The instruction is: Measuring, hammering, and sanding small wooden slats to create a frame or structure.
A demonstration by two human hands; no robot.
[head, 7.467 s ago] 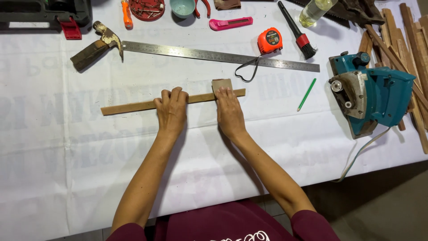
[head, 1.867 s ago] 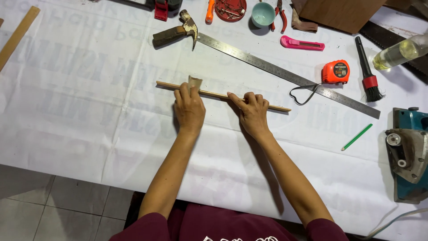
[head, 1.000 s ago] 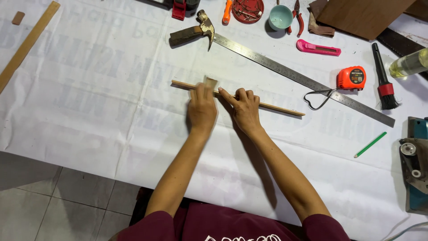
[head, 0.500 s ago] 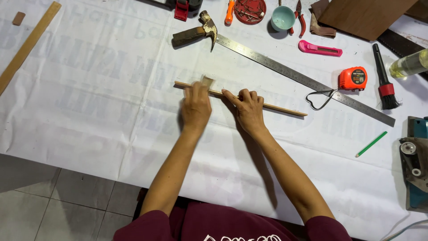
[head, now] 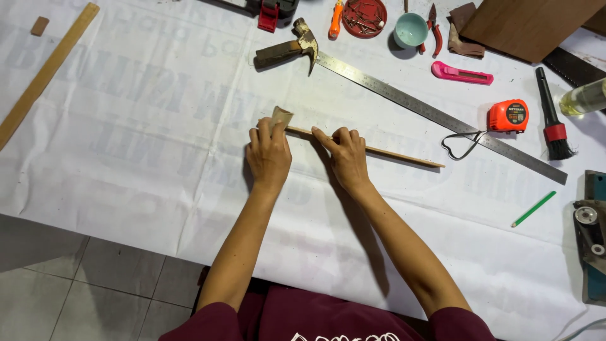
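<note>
A thin wooden strip (head: 398, 153) lies across the white table cover (head: 126, 145), running from the middle toward the right. My left hand (head: 268, 158) presses a folded brown piece of sandpaper (head: 281, 115) over the strip's left end, which is hidden under the hand. My right hand (head: 347, 158) lies on the strip's middle, fingers curled over it and holding it down. The two hands are about a hand's width apart.
Behind the strip lie a hammer (head: 287, 49) and a long steel ruler (head: 435, 115). An orange tape measure (head: 508, 115), pink utility knife (head: 461, 72), black brush (head: 552, 117), green pencil (head: 533, 209) and power planer (head: 593, 240) are to the right. A wooden slat (head: 44, 72) lies far left.
My left hand has slid the sandpaper leftward to the strip's end. My right hand has stayed on the strip. Earlier the hands' roles were swapped, and the view has shifted.
</note>
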